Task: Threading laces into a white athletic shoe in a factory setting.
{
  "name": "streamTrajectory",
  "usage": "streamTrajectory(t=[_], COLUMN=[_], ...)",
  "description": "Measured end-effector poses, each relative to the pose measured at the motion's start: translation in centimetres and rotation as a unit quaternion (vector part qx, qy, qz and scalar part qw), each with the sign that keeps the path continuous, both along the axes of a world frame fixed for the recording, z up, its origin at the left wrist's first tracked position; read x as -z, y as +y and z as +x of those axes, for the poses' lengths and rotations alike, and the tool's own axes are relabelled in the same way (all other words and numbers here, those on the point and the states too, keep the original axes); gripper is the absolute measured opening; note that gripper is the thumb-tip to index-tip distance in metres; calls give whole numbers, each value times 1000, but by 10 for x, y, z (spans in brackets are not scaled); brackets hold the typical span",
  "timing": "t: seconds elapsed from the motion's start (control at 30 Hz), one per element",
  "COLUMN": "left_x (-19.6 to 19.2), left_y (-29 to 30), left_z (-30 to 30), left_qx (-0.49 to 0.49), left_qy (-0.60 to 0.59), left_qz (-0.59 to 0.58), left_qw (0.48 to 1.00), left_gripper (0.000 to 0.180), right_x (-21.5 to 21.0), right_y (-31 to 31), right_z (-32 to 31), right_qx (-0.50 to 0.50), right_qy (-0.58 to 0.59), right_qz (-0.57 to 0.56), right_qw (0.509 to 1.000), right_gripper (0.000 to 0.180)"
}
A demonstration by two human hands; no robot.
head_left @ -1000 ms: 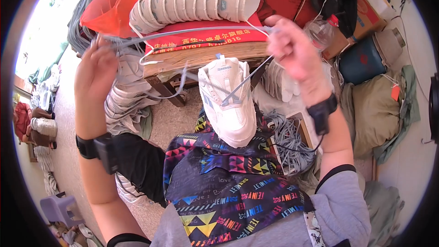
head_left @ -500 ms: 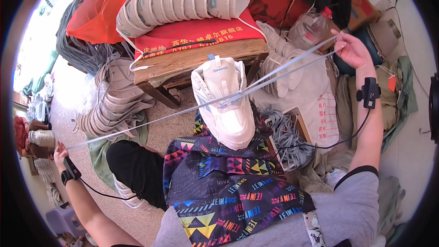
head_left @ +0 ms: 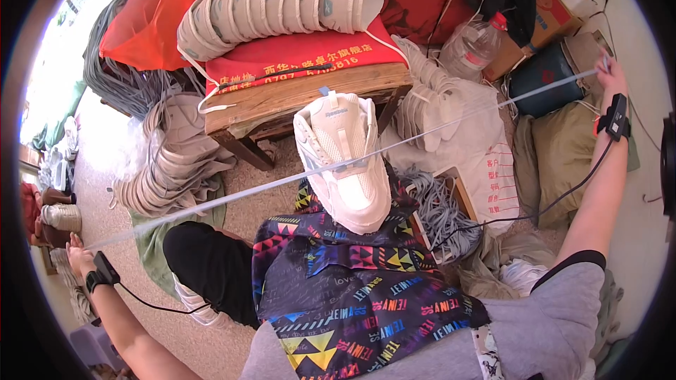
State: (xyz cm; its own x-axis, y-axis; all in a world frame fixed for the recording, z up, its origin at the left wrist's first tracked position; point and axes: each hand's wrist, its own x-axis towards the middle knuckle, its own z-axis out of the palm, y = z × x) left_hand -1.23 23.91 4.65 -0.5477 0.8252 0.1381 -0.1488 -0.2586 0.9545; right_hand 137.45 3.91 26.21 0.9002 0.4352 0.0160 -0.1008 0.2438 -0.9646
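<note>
A pale grey-blue shoelace (head_left: 274, 184) runs taut in one long slanting line across my whole front. Its left end is pinched in my left hand (head_left: 79, 255), far out at the left, and its right end in my right hand (head_left: 611, 76), raised at the upper right. Midway, the lace passes over the front of a white high-top shoe (head_left: 360, 200), at the lower end of its tongue. That shoe stands between my knees on a patterned apron (head_left: 352, 281), toe pointing toward me. Whether the lace goes through eyelets there is too small to tell.
A wooden bench (head_left: 282, 109) ahead carries a red cloth and a row of stacked shoe uppers (head_left: 282, 10). More uppers (head_left: 169, 158) lie on the floor at left. A box of grey laces (head_left: 440, 211) sits right of my lap, near a clear plastic bottle (head_left: 475, 46).
My right hand has moved outward to the right, and the two lace strands it held have drawn into a single straight line. My left hand has shifted slightly left and down.
</note>
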Motion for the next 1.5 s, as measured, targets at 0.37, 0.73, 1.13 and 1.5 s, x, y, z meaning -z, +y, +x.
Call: streamTrajectory(t=[0.37,0.73,1.13,1.5], left_x=[-1,37,21,7], left_y=[-50,-105,-99,-103], left_z=[518,674,683,700], left_qx=[300,483,526,327], left_qy=[170,122,58,585], left_qz=[-153,-209,-306,77], left_qw=[926,842,791,738], left_gripper=[41,9,6,13], right_x=[160,228,246,219], right_y=[-5,30,35,44], right_z=[-124,-456,-459,-476], right_qx=[-184,-518,-515,-402], right_qy=[10,-169,-245,-668], right_qz=[-222,-223,-180,-192], right_qw=[957,808,801,596], right_gripper=[22,23,23,9])
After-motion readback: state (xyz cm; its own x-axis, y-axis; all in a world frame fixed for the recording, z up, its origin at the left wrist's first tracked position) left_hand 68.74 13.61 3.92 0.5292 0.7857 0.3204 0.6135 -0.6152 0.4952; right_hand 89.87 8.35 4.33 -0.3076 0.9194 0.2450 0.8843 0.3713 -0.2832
